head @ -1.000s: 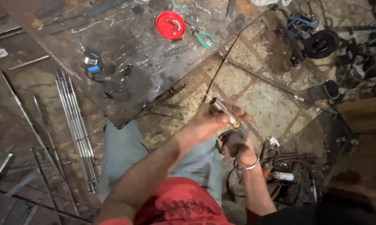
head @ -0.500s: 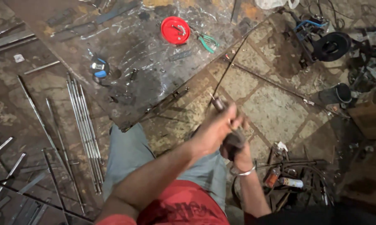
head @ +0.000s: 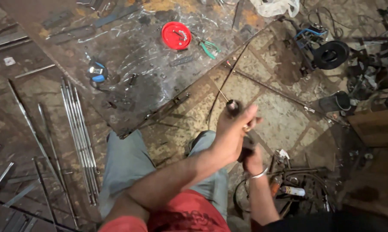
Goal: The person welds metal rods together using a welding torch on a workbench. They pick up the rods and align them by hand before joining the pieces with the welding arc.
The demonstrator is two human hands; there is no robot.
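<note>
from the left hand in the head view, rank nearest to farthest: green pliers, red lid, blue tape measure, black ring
Measured from the left hand:
1. Green pliers, up and slightly left on the metal sheet.
2. Red lid, just beyond the pliers.
3. Black ring, upper right, and blue tape measure, far left: too close to call.

Scratched metal sheet [head: 129, 56] bears red lid [head: 176, 35], probably pliers [head: 209, 48]

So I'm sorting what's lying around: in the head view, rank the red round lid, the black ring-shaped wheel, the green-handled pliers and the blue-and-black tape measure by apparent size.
1. black ring-shaped wheel
2. red round lid, close behind the wheel
3. and 4. blue-and-black tape measure and green-handled pliers: look about alike, no firm order.
</note>
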